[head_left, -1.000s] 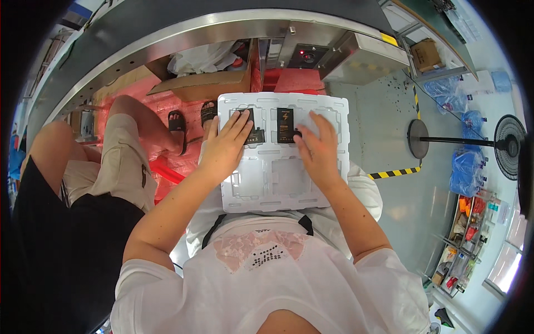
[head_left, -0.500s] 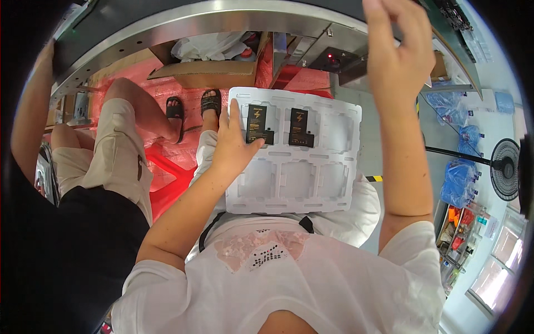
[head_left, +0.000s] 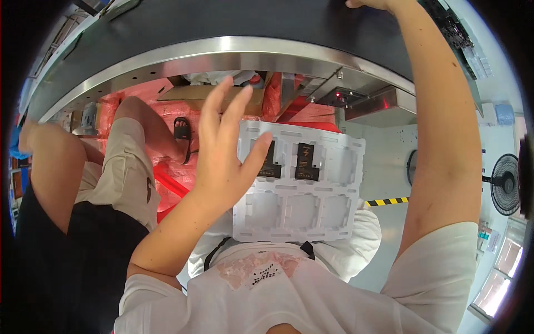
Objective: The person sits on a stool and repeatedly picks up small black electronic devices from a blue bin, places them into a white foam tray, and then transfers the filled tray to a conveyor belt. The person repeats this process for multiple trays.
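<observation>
A white plastic tray (head_left: 283, 190) with several moulded pockets rests on my lap. Two black L-shaped phone batteries lie in its far row: the middle battery (head_left: 307, 162) shows fully, while the left battery (head_left: 272, 166) is partly covered by my thumb. My left hand (head_left: 225, 145) is raised over the tray's left edge, fingers spread, holding nothing. My right arm stretches far forward over the dark belt, and the right hand (head_left: 378, 3) is cut off by the top edge of the picture. Whether its fingers hold anything is not visible.
A dark conveyor belt (head_left: 245, 19) with a metal rail (head_left: 222, 45) crosses ahead. Below it are a cardboard box (head_left: 214, 96) and a metal control box (head_left: 381, 106). A co-worker in black sits close at my left. A black fan (head_left: 504, 183) stands at the right.
My left hand has lifted off the tray and its left battery, moving up with fingers spreading. My right hand has reached farther forward over the belt. The view has tilted toward the belt.
</observation>
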`<state>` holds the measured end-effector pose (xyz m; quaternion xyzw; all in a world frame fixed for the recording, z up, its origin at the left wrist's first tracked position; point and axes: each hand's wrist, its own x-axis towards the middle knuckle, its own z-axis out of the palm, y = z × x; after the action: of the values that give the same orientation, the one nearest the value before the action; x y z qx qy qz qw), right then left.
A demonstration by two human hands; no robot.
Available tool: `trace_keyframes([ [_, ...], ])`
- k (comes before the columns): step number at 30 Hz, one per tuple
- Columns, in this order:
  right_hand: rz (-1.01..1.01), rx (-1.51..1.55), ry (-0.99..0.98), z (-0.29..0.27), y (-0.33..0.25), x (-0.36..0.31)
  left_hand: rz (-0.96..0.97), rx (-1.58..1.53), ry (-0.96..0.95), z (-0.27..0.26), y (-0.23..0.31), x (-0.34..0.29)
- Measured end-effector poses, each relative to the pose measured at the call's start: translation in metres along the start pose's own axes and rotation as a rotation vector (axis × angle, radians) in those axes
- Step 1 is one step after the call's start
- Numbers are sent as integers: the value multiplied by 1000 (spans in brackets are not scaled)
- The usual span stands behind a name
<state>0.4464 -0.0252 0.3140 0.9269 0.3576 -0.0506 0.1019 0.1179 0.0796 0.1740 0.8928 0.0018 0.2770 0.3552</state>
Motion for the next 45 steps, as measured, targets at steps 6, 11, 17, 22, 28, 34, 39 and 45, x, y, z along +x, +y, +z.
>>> trace_keyframes([
  [6, 300, 24, 27, -4, 8, -34, 212, 203, 332, -28, -19, 75],
  [11, 96, 93, 695, 54, 3, -105, 73, 664, 588, -65, -82, 176],
  [17, -11, 391, 671, 129, -55, -240, -452, 861, 89, -48, -101, 229],
  [22, 471, 784, 249, 234, -65, -282, -295, 813, 55, -40, -83, 235],
  [28, 667, 653, 110, 280, -64, -293, 59, 625, 241, -3, 1, 152],
  [34, 450, 810, 210, 275, -54, -285, 370, 152, -471, -2, 24, -7],
  [39, 292, 965, 149, 278, -34, -279, 163, 58, -733, 8, 10, -104],
  [45, 364, 712, 226, 272, -50, -283, 95, 139, -777, 16, 9, -147],
])
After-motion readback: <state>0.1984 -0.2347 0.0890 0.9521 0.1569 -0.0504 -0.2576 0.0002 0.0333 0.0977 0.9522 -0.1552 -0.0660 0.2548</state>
